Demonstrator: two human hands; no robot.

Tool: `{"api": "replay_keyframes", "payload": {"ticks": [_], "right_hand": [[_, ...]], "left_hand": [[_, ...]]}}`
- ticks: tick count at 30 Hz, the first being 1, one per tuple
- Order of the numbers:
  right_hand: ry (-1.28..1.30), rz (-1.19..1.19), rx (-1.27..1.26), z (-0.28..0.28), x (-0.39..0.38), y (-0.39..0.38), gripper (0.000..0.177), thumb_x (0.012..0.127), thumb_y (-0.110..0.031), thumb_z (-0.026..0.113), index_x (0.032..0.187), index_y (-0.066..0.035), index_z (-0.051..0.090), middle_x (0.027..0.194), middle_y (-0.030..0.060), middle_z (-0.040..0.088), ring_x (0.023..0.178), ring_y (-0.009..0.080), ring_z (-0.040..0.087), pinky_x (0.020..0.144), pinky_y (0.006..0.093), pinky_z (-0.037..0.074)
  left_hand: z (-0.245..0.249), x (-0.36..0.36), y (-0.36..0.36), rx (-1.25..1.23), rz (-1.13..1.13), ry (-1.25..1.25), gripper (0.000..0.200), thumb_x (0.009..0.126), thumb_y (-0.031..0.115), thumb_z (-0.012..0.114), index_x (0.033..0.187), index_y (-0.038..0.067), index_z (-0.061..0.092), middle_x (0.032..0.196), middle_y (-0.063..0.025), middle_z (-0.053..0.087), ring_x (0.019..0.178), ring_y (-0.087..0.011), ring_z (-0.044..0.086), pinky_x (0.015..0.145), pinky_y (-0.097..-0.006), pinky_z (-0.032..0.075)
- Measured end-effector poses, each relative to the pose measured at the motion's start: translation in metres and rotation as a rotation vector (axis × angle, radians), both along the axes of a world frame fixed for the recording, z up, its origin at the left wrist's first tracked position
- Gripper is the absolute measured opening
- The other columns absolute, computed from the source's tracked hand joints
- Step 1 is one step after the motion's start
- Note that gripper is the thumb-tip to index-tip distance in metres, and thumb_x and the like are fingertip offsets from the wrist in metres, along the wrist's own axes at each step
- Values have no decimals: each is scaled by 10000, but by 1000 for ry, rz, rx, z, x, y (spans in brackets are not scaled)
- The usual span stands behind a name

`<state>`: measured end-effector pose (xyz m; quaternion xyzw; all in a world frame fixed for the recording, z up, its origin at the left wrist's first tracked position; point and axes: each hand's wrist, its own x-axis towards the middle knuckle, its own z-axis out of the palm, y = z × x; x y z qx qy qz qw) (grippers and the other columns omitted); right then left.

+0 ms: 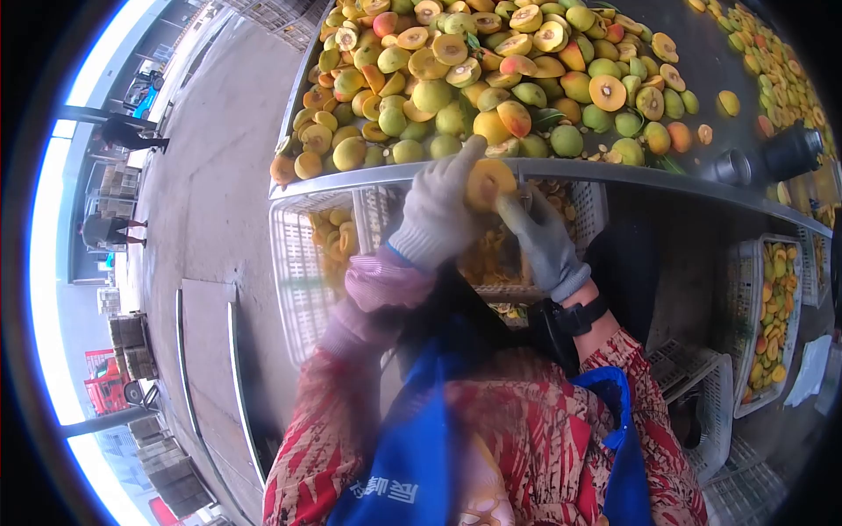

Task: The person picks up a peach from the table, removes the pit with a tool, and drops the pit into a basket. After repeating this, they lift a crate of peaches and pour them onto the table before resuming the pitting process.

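Note:
In the head view, my left hand (441,215), in a white knit glove, grips a yellow peach half (489,184) just over the table's front edge. Its cut face is toward me. My right hand (545,241), in a greyish glove, has its fingers closed at the lower right rim of that half. Something thin may be between those fingers, but I cannot make it out. Beyond both hands lies a large heap of peaches (434,95), whole and halved, green to orange-red, some with pits showing. Below the hands stands a crate (589,203) with peach pieces.
The metal table rim (351,180) runs across in front of me. A white crate (289,254) with peach pieces is at left, and a crate of peach halves (770,324) at right. A dark cylinder (794,153) lies on the table. Two people (123,134) are far left.

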<state>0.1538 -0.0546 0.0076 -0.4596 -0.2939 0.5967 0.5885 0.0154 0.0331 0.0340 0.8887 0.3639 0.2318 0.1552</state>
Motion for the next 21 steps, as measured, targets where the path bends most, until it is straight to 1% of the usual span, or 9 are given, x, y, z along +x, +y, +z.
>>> {"api": "replay_keyframes", "payload": {"ticks": [1,4,7,9,10,13,17,19,21], "right_hand": [[-1,-6,-2,-1,0,-7,305,920,-222,574,1175,-55,556,997,6,572,862,66,520,714,237,466],[173,23,70,-17,-6,-18,328,923,-251,567,1185,-53,544,1010,20,583,874,78,542,741,241,478],[251,42,3,-38,-19,-20,379,923,-277,560,1206,-29,519,1023,68,603,910,127,571,769,280,482],[-384,57,-35,-18,-18,-24,303,933,-320,539,1018,-29,547,858,34,590,779,101,549,682,280,446],[-347,37,-100,-24,-21,-26,290,926,-326,544,946,-37,517,790,49,575,745,120,555,670,304,449],[-572,85,-164,-11,-23,-37,275,925,-321,538,957,-49,515,764,38,540,700,128,531,649,306,448],[-349,151,-334,-10,-26,-37,285,929,-336,530,954,-53,513,782,44,534,710,135,532,656,297,447],[-378,80,-205,-18,-27,-34,394,921,-383,529,974,7,526,731,174,596,620,284,579,643,401,466],[-343,31,-130,-37,-33,-32,392,926,-381,522,966,9,532,735,171,590,619,273,570,634,401,461]], "left_hand": [[-2,1,-14,-2,-6,-1,775,680,175,750,1349,74,371,1089,-160,595,991,-325,590,887,-415,458],[-18,-1,-44,-983,-64,-845,847,799,147,650,1474,45,148,1294,-135,452,1128,-214,496,900,-320,457],[-19,10,-66,-1130,40,-1235,611,889,225,560,1403,32,292,1170,-131,513,1046,-227,524,903,-321,450],[-31,14,-66,-1254,193,-1409,544,894,224,544,1360,30,344,1110,-131,534,988,-220,537,870,-308,457],[-37,14,-62,-1369,345,-1580,481,899,223,529,1318,28,396,1051,-130,556,930,-214,550,837,-295,463],[-56,9,-58,-1272,289,-1480,424,889,200,524,1266,21,445,1013,-134,578,891,-208,557,819,-291,465],[-56,7,-60,-1130,235,-1323,415,875,173,525,1246,-2,459,1011,-136,581,874,-221,564,819,-305,469],[-53,9,-57,-1238,86,-1442,403,863,157,529,1222,-19,478,1004,-140,586,882,-217,565,808,-314,475],[-45,14,-60,-1264,225,-1466,371,871,169,538,1186,-22,500,967,-132,596,846,-204,571,770,-303,478]]}}
